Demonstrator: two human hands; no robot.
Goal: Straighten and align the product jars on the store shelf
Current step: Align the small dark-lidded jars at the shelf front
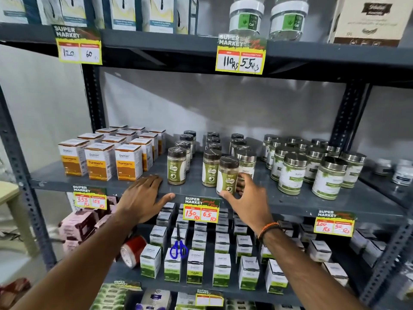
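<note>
- Two bare forearms reach up from the bottom of the view towards the grey metal shelf [290, 203], the right one with an orange cord at the wrist.
- Left hand [143, 198] lies flat on the front edge of the shelf, fingers together and thumb out, holding nothing, just beside the turmeric boxes [100, 161].
- Right hand [245, 200] cups the tilted jar [227, 175], thumb at its base and fingertips round its far side; this jar leans left and stands forward, near the front edge.
- Behind it run three files of dark-lidded jars [211, 167] towards the back of the shelf; the left and middle files look fairly straight, the third is the one broken by the tilted jar.
- Steel-lidded jars [290, 175] crowd the right part of the shelf, loosely grouped.
- Judged from this, the step in hand is righting one front jar.
- Next it wants setting upright, label outward, level with the two front jars to its left.
</note>
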